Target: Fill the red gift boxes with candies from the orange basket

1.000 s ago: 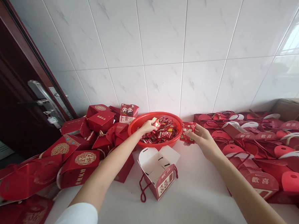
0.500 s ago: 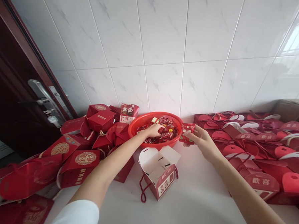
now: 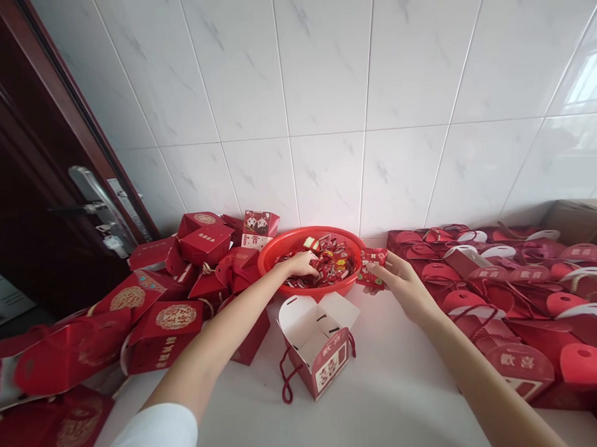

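My left hand (image 3: pixel 302 264) reaches into a red plastic basket (image 3: pixel 272 241) filled with small red-wrapped candies (image 3: pixel 339 262). Its fingers curl down among the wrappers, and what lies between them is hidden. Just right of the basket rim, my right hand (image 3: pixel 400 277) grips a red printed packet (image 3: pixel 373 267) between thumb and fingers. In front of the basket stands an open red gift box (image 3: pixel 321 358) with its flaps up, a white inside and a dark red cord handle hanging at its side.
Closed red gift boxes (image 3: pixel 176 324) are piled on the left, near a dark door with a metal handle (image 3: pixel 102 203). Many red boxes with cord handles (image 3: pixel 518 315) stand packed on the right. A tiled wall (image 3: pixel 325 178) rises behind the white table (image 3: pixel 368 414).
My left hand has shifted slightly left within the basket, over the candies. My right hand keeps the packet at the basket's right side. The view has tilted a little.
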`<state>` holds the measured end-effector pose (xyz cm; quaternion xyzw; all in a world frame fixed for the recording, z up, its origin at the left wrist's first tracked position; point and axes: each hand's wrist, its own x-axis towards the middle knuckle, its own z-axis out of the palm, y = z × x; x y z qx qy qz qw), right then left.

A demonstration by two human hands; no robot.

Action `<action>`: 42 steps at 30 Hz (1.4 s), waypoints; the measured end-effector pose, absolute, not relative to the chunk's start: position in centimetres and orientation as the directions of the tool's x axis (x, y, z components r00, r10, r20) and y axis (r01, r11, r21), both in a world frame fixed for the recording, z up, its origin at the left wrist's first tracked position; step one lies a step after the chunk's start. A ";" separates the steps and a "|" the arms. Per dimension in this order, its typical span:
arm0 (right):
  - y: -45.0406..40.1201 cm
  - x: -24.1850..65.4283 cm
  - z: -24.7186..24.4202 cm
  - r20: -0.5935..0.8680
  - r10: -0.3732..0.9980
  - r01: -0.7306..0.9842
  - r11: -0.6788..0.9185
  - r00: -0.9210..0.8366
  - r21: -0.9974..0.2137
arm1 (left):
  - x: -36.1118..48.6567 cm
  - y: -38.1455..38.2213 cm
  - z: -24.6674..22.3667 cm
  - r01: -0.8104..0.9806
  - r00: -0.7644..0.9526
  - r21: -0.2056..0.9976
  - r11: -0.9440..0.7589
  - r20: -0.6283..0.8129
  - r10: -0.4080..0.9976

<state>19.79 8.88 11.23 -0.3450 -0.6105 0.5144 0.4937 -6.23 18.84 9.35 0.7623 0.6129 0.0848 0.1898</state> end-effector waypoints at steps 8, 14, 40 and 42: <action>8.7 19.9 11.4 0.224 0.934 -0.102 0.203 -0.278 -0.974 | -5.5 18.3 9.7 0.894 0.301 0.394 -0.215 -0.173 0.938; 8.8 19.7 11.3 0.212 0.939 -0.091 0.194 -0.271 -0.977 | -5.5 18.0 9.7 0.898 0.280 0.402 -0.179 -0.209 0.937; 8.5 18.5 10.5 0.200 0.940 -0.501 0.036 -0.276 -0.864 | 1.8 12.9 16.5 0.519 0.428 0.750 -0.409 0.186 0.884; 8.5 18.7 10.5 0.181 0.950 -0.466 0.043 -0.255 -0.884 | 1.4 12.7 17.2 0.539 0.463 0.758 -0.368 0.099 0.881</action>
